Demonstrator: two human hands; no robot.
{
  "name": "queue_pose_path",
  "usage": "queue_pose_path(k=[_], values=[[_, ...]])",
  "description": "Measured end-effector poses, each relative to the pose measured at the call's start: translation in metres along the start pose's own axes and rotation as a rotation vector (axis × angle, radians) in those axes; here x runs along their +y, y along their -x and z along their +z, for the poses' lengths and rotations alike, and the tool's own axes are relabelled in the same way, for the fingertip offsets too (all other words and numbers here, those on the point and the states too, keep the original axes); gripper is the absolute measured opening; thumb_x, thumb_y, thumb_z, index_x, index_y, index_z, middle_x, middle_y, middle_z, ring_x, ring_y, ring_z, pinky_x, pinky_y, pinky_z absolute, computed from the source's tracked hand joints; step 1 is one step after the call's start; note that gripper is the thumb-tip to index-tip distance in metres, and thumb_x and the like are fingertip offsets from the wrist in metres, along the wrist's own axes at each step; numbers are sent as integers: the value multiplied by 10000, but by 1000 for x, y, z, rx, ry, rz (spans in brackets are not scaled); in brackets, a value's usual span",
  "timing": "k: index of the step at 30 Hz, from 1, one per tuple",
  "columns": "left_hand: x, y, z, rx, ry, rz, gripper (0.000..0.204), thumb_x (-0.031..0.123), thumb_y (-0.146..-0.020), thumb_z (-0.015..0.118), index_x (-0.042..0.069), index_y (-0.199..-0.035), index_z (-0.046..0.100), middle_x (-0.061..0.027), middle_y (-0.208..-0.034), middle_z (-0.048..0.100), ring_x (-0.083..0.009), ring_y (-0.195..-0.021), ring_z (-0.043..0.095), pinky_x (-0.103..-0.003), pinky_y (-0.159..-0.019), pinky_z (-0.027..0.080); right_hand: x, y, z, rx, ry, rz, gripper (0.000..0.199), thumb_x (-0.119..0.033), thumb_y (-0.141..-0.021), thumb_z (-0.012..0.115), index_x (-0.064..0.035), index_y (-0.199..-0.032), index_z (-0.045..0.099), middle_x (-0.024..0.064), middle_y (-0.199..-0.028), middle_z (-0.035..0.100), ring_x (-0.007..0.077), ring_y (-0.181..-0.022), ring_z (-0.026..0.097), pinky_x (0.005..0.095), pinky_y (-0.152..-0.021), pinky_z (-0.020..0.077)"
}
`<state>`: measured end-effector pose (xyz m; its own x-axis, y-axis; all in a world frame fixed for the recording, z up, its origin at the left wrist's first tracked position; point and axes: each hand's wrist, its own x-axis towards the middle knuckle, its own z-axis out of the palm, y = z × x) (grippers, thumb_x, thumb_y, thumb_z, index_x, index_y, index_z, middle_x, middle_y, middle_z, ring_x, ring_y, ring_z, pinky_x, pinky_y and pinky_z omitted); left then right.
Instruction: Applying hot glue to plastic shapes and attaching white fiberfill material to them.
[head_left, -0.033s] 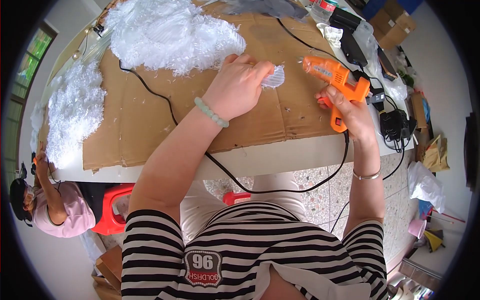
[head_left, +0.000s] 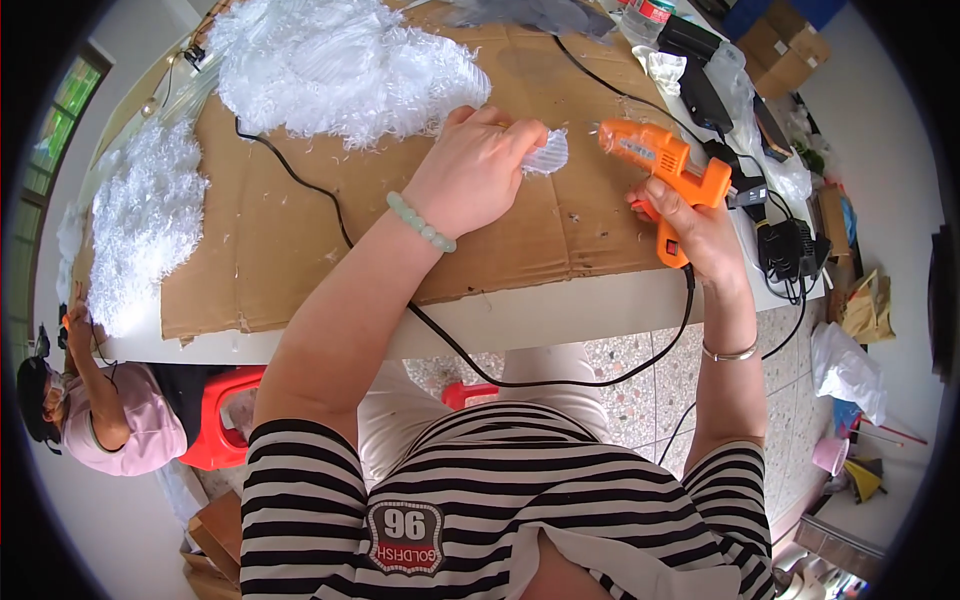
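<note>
My left hand (head_left: 472, 165), a pale green bead bracelet at its wrist, is closed in a pinch over the cardboard. A small white ribbed piece (head_left: 549, 154) with a rounded end sticks out from the fingertips. My right hand (head_left: 698, 228) grips an orange hot glue gun (head_left: 690, 180) by its handle, its nozzle pointing left toward the white piece but apart from it. From the handle's base a black cord hangs in a loop below the table edge. Just beyond my left hand lies a big heap of white fringed material (head_left: 345, 75).
Brown cardboard (head_left: 400, 165) covers the white table (head_left: 560, 310). A second white fringed pile (head_left: 150, 220) lies at the left. Black adapters (head_left: 790, 250) and cables crowd the right edge, near a bottle (head_left: 645, 20). Another person (head_left: 120, 415) sits by a red stool (head_left: 212, 425) at far left.
The glue gun has dipped slightly, its nozzle a little nearer to me. My left hand and the white piece stay almost where they were.
</note>
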<state>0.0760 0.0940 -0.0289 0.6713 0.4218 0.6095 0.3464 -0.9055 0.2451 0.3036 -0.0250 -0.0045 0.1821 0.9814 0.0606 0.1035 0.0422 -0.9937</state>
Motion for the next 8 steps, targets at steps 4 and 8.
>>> queue_pose_path(k=[4,8], values=[[-2,1,2,-5,-3,-12,218,-13,-717,545,83,-913,540,-65,-711,632,-245,-815,582,-395,-794,382,2,-2,6,-76,243,0,303,-292,-861,639,-11,-961,586,53,-863,631,130,-790,591,270,-734,476],[-5,3,2,-17,-2,-16,231,9,-717,561,86,-935,548,-76,-703,632,-239,-820,587,-394,-796,379,-4,-5,13,-75,381,24,270,-271,-870,629,-22,-971,595,45,-847,632,133,-830,602,271,-783,477]])
